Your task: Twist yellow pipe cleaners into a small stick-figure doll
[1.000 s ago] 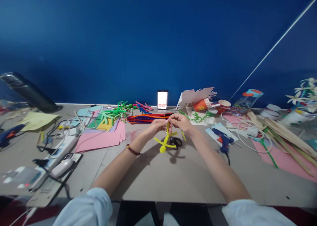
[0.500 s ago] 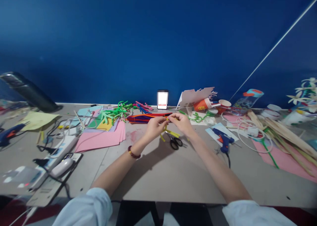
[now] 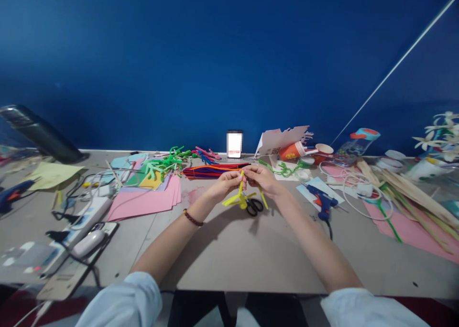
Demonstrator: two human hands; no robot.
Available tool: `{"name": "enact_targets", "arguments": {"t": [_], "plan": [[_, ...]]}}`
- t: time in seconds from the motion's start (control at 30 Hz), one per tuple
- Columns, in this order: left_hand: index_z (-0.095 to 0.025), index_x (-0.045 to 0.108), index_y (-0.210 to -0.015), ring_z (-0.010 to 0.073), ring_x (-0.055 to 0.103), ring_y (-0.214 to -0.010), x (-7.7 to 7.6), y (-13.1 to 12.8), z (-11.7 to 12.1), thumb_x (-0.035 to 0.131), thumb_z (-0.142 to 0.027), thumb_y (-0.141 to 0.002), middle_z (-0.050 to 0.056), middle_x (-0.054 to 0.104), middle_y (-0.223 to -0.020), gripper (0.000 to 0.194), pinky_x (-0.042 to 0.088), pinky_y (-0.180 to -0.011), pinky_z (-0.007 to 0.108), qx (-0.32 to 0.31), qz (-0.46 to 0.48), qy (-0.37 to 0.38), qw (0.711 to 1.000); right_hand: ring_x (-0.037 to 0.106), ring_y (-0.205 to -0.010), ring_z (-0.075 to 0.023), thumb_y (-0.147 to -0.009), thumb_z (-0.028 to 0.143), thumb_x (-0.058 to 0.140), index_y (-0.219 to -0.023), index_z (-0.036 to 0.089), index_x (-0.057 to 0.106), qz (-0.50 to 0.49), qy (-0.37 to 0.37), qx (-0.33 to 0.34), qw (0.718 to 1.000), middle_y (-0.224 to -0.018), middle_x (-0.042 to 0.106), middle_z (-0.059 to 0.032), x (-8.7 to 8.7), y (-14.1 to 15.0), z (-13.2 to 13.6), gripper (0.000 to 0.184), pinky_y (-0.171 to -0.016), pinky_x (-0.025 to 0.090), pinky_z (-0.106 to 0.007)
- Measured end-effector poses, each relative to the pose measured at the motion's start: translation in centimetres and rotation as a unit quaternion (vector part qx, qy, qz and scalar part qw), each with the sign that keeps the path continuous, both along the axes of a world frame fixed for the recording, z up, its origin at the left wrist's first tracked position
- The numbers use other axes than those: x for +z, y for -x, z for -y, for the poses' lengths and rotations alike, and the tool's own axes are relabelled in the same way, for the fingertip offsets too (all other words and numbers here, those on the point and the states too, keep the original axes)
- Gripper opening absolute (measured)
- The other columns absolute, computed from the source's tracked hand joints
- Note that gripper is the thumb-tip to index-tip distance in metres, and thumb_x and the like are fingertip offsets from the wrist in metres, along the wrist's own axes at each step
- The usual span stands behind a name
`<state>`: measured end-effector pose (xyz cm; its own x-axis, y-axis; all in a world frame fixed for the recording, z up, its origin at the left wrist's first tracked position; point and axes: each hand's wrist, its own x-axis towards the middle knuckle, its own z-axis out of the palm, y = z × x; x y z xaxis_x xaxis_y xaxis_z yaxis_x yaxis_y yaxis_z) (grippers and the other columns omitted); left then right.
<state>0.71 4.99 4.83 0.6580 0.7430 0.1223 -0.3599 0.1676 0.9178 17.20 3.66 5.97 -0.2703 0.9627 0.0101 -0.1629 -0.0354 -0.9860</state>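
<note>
head view – from above the table | faces forward, down | hands near – blue wall beyond

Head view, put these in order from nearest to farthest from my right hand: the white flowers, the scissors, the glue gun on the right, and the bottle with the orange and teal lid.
From your right hand:
1. Scissors: just below it in the view
2. Glue gun: to its right
3. Bottle: farther right, toward the blue wall
4. White flowers: by the right edge
</note>
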Motion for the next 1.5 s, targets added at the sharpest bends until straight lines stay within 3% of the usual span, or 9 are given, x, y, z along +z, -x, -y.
{"name": "enact_targets", "arguments": {"t": [0.23, 0.4, 0.57, 0.7, 0.8, 0.87, 1.0, 1.1, 1.5], "plan": [[-0.011, 0.065, -0.071, 0.0122, 0.059, -0.061, -0.4, 0.0, -0.2, 0.08, -0.045, -0.067, 0.005, 0.064, -0.066, 0.037, 0.045, -0.063, 0.024, -0.018, -0.009, 0.051, 0.998, 0.056, -0.046, -0.0109, -0.065, 0.05, 0.076, -0.077, 0.019, 0.063, 0.018, -0.012, -0.021, 1.0, -0.055, 0.063, 0.0022, 0.1, 0.2, 0.2, 0.036, -0.046, 0.03, -0.023], [-0.011, 0.068, -0.081, 0.0155, 0.063, -0.07, -0.4, 0.0, -0.7, 0.076, -0.044, -0.069, 0.007, 0.069, -0.074, 0.036, 0.047, -0.07, 0.027, 0.094, -0.111, -0.053, 0.988, 0.059, -0.058, -0.0128, -0.069, 0.041, 0.071, -0.072, 0.019, 0.066, 0.092, -0.097, -0.114, 0.984, -0.064, 0.065, 0.0008, 0.1, 0.3, -0.2, 0.023, -0.059, 0.044, -0.027], [-0.014, 0.067, -0.075, 0.0139, 0.06, -0.064, -0.2, -0.4, -0.2, 0.071, -0.041, -0.073, 0.005, 0.069, -0.072, 0.028, 0.043, -0.062, 0.025, 0.26, -0.224, -0.218, 0.914, 0.06, -0.071, -0.0166, -0.07, 0.038, 0.068, -0.067, 0.019, 0.066, 0.148, -0.14, -0.206, 0.957, -0.071, 0.068, -0.0028, -0.5, 0.7, -0.4, 0.02, -0.069, 0.048, -0.031], [-0.016, 0.068, -0.069, 0.0139, 0.058, -0.062, -0.1, -0.3, 0.5, 0.068, -0.036, -0.078, 0.004, 0.07, -0.069, 0.022, 0.039, -0.059, 0.023, 0.297, -0.318, -0.339, 0.834, 0.057, -0.065, -0.0157, -0.07, 0.044, 0.069, -0.067, 0.018, 0.065, 0.133, -0.111, -0.203, 0.964, -0.066, 0.065, -0.0022, -0.7, 1.1, -0.2, 0.026, -0.06, 0.045, -0.029], [-0.017, 0.069, -0.071, 0.0141, 0.058, -0.061, 0.0, -0.1, 0.7, 0.063, -0.032, -0.081, 0.005, 0.071, -0.071, 0.02, 0.037, -0.057, 0.023, 0.293, -0.348, -0.369, 0.811, 0.053, -0.059, -0.0136, -0.068, 0.045, 0.071, -0.068, 0.018, 0.066, 0.118, -0.094, -0.192, 0.97, -0.065, 0.063, -0.0012, -0.6, 1.1, -0.1, 0.028, -0.054, 0.04, -0.027], [-0.016, 0.069, -0.072, 0.0141, 0.058, -0.061, 0.0, -0.1, 0.5, 0.06, -0.031, -0.083, 0.005, 0.07, -0.07, 0.021, 0.038, -0.057, 0.023, 0.28, -0.333, -0.347, 0.831, 0.049, -0.056, -0.0118, -0.067, 0.046, 0.071, -0.069, 0.018, 0.067, 0.109, -0.083, -0.181, 0.974, -0.065, 0.063, -0.0009, -0.6, 0.8, -0.2, 0.028, -0.051, 0.036, -0.026], [-0.014, 0.067, -0.07, 0.0134, 0.059, -0.061, -0.1, -0.2, -0.1, 0.062, -0.038, -0.082, 0.005, 0.069, -0.068, 0.027, 0.041, -0.058, 0.023, 0.193, -0.234, -0.247, 0.92, 0.041, -0.049, -0.0076, -0.065, 0.047, 0.074, -0.076, 0.019, 0.071, 0.086, -0.033, -0.128, 0.988, -0.063, 0.061, 0.0016, -0.4, -0.1, -0.5, 0.031, -0.047, 0.028, -0.024], [-0.013, 0.066, -0.071, 0.0124, 0.059, -0.06, -0.1, -0.2, -0.3, 0.068, -0.044, -0.078, 0.004, 0.068, -0.067, 0.031, 0.043, -0.059, 0.023, 0.131, -0.158, -0.175, 0.963, 0.04, -0.047, -0.0061, -0.063, 0.047, 0.077, -0.08, 0.019, 0.071, 0.06, -0.002, -0.083, 0.995, -0.061, 0.059, 0.0028, -0.2, -0.8, -0.7, 0.034, -0.046, 0.026, -0.023], [-0.013, 0.067, -0.07, 0.0124, 0.059, -0.063, 0.1, 0.0, 0.6, 0.074, -0.047, -0.073, 0.004, 0.066, -0.065, 0.035, 0.045, -0.065, 0.025, 0.011, -0.069, -0.083, 0.994, 0.059, -0.05, -0.0126, -0.067, 0.053, 0.078, -0.084, 0.021, 0.065, -0.027, 0.029, 0.081, 0.996, -0.058, 0.063, 0.0028, -0.6, -0.9, -0.4, 0.039, -0.051, 0.042, -0.025]]}}
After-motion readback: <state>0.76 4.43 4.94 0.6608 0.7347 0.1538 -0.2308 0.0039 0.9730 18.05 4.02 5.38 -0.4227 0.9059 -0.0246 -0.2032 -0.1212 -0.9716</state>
